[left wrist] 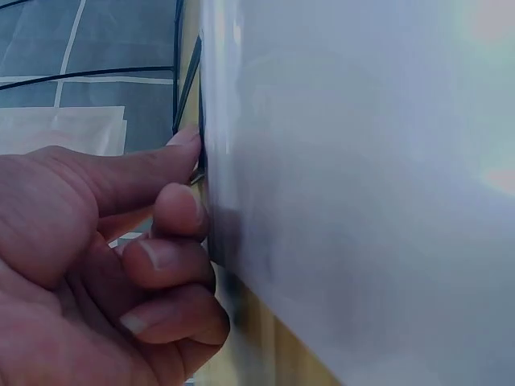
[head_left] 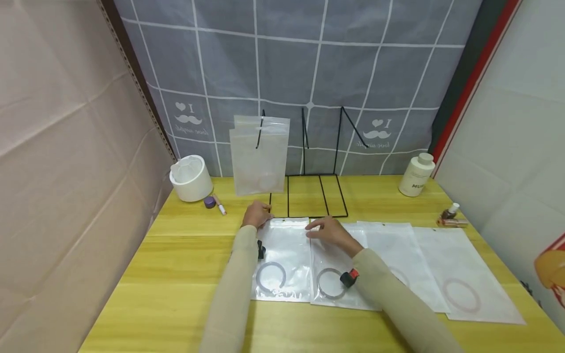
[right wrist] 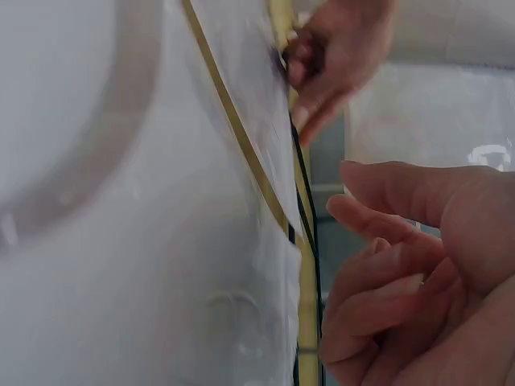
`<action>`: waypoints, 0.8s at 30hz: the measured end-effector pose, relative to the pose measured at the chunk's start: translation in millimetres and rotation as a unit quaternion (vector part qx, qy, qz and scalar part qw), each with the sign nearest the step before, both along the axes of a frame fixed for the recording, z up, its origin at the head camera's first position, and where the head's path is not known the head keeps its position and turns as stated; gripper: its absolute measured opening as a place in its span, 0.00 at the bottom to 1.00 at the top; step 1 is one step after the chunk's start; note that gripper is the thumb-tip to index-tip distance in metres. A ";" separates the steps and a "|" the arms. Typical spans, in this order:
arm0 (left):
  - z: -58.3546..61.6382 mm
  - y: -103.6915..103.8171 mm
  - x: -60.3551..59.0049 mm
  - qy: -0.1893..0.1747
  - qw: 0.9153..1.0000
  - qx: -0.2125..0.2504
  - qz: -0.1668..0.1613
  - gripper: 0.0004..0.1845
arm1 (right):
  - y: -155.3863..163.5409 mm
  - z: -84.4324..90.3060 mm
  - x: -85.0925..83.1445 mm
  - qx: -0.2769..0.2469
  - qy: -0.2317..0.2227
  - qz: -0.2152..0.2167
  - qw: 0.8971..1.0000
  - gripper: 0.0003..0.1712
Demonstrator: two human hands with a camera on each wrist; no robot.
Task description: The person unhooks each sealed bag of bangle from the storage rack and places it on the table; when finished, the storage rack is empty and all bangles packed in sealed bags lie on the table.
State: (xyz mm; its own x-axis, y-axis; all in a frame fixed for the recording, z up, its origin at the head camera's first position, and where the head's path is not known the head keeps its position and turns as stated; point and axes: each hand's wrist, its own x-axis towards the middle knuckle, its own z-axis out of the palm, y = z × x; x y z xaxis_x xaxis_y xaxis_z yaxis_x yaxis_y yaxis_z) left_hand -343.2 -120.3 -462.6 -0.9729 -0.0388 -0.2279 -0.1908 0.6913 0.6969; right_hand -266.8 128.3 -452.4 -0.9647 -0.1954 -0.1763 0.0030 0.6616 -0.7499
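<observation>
My left hand (head_left: 257, 214) is at the top left corner of a clear zip bag (head_left: 291, 255) lying flat, with a pale ring-shaped item (head_left: 260, 278) inside. In the left wrist view its fingers (left wrist: 173, 261) are curled with the tips right at the bag's edge; I cannot tell whether they pinch it. My right hand (head_left: 331, 233) hovers over the top of the second bag (head_left: 315, 240), its fingers loosely bent, thumb and index apart, with nothing between them. That bag holds a greyish ring (head_left: 319, 280), partly covered by the wrist camera.
Two more bags with rings, the third (head_left: 397, 240) and fourth (head_left: 463, 255), lie to the right. Behind stands a black wire rack (head_left: 318, 175) with bags (head_left: 258, 162) hanging on it. A white round container (head_left: 194, 184), purple cap (head_left: 209, 202), white bottle (head_left: 417, 175) and small bottles (head_left: 452, 223) stand around.
</observation>
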 end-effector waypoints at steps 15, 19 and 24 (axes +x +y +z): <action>-1.4 0.8 7.1 -0.001 1.000 0.027 -0.002 0.23 | 110.8 -25.3 -59.3 0.041 0.023 -0.044 0.998 0.35; -1.5 2.5 6.7 -0.009 1.000 0.019 -0.006 0.23 | 113.1 -28.7 -59.6 0.038 0.023 -0.043 0.998 0.38; 0.3 -0.2 2.9 -0.009 1.000 0.007 -0.002 0.23 | 111.9 -26.8 -62.1 0.046 0.032 -0.040 0.998 0.39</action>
State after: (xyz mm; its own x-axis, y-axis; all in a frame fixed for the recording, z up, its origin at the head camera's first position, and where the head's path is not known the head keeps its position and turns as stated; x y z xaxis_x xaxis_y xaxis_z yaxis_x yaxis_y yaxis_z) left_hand -340.3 -120.5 -462.3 -0.9690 -0.0319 -0.2451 -0.2003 0.6824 0.7030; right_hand -328.9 240.2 -479.3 -0.9863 -0.1033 -0.1286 0.0132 0.7277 -0.6857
